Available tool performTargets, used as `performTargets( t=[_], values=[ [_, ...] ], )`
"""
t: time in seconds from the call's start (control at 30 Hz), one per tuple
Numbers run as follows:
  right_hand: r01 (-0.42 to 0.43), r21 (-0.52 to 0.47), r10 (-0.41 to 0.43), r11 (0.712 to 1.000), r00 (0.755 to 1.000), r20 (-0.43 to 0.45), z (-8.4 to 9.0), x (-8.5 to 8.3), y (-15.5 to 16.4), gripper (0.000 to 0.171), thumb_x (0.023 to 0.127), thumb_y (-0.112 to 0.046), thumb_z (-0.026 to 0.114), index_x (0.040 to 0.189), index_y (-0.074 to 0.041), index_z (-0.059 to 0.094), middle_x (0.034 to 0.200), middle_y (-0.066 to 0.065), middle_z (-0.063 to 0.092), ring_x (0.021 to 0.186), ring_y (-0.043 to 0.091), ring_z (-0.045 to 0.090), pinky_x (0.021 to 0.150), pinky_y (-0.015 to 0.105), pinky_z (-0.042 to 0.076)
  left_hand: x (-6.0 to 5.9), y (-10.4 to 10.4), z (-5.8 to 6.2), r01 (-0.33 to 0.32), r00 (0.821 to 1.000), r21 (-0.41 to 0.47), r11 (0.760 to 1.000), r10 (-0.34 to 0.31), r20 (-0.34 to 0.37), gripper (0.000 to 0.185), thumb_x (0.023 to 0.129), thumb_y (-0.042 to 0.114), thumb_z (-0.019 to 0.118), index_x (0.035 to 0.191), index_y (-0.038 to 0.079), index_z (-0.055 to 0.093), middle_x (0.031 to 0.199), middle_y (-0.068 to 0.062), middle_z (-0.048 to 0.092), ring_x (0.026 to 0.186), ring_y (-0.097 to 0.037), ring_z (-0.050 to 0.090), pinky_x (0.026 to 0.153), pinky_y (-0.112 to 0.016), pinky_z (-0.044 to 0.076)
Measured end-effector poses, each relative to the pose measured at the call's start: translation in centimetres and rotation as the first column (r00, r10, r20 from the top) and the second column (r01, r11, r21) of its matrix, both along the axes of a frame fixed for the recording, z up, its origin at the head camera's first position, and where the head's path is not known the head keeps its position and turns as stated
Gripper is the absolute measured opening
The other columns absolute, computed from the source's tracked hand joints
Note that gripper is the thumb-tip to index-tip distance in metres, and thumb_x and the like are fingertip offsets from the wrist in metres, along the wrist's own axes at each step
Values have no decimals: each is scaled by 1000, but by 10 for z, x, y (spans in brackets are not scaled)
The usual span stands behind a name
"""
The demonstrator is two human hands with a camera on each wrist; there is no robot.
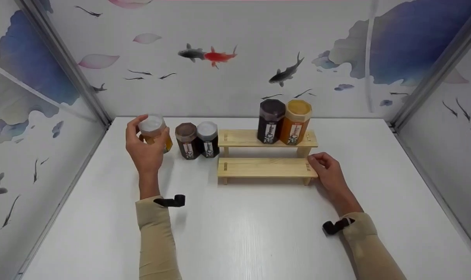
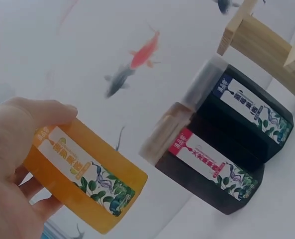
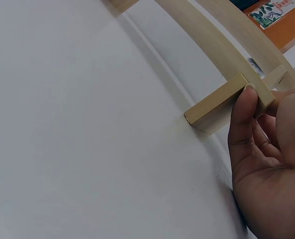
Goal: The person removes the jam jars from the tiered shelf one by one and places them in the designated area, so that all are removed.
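My left hand [image 1: 146, 149] grips an amber jar [image 2: 87, 174] with a whitish lid [image 1: 152, 123], fingers and thumb round its upper part. Just right of it stand a dark jar with a brown lid [image 1: 188, 142] and a darker jar with a white lid [image 1: 208, 140], side by side. A two-tier wooden rack [image 1: 266, 167] is at the centre. My right hand [image 1: 330, 173] pinches the right end of its lower shelf [image 3: 222, 47] between thumb and fingers. On the upper shelf, toward the right, a dark-lidded jar [image 1: 271, 121] touches an orange jar with a yellow lid [image 1: 296, 122].
The white table [image 1: 235, 233] is walled in by panels painted with fish and leaves [image 1: 219, 77]. Metal posts stand at the back corners. Each wrist wears a small black camera on a tan sleeve.
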State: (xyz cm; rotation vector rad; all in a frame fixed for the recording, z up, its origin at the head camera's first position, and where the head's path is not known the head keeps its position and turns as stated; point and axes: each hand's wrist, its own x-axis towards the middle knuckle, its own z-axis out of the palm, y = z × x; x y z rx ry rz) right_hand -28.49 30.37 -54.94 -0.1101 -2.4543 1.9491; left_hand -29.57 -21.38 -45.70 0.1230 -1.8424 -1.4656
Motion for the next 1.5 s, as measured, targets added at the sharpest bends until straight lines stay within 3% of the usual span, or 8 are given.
performTargets(
  t=[0.3,0.47,0.6,0.73,0.93,1.27,1.4,1.5],
  values=[
    [6,-24,-7,1000,1000,-13,-2,-1,2,48,108,-43,67,131,-1,64,107,-3,67,88,6,65,74,18,56,-15,-1,-46,62,979,48,997,-70,193,74,88,6,89,151,15,52,155,-11,55,146,-25,52,125,-47,45],
    [1,-41,-1,999,1000,-6,1,0,0,48,108,-43,67,131,-1,64,110,-3,67,91,6,65,76,18,57,-20,0,-59,60,960,107,992,-87,266,90,90,7,87,163,16,34,164,-13,50,155,-26,47,127,-44,41],
    [-2,-43,1,999,1000,-10,1,0,-1,48,107,-45,67,129,-3,65,112,-1,65,92,7,65,76,18,57,-22,1,-62,24,954,115,993,-57,293,86,93,13,87,161,10,35,166,-14,46,157,-27,44,129,-41,40],
    [-3,-48,3,999,1000,-16,0,0,-1,47,107,-46,68,128,-4,64,110,-2,66,91,7,64,74,18,56,-22,2,-65,-6,961,64,998,-12,275,81,94,13,85,162,6,42,160,-18,44,152,-31,45,129,-44,40],
    [-8,-61,7,998,1000,-21,-1,1,-1,51,106,-47,68,129,-2,63,105,-2,67,86,6,64,70,18,55,-24,4,-68,-18,971,14,1000,14,241,81,98,14,82,166,9,39,161,-19,51,150,-32,51,128,-48,41],
    [-4,-48,3,999,1000,-16,-3,-1,-1,49,106,-48,68,128,-5,63,108,-2,67,88,6,64,73,18,56,-24,9,-68,-45,968,10,999,41,249,73,98,16,82,161,11,44,162,-13,52,151,-28,52,127,-46,43],
    [-7,-34,6,999,1000,-13,-3,-1,0,52,106,-51,67,129,-5,63,108,-2,66,89,6,64,73,18,56,-24,11,-66,-47,965,6,999,43,258,74,99,14,81,162,9,42,163,-15,50,153,-29,48,129,-47,40],
    [-12,-46,12,999,1000,-7,-3,0,0,52,106,-50,67,130,-4,62,107,-2,66,88,7,64,73,19,56,-24,16,-57,-65,961,-7,998,64,269,78,98,11,80,165,11,39,165,-15,46,157,-30,41,132,-48,33]
  ],
)
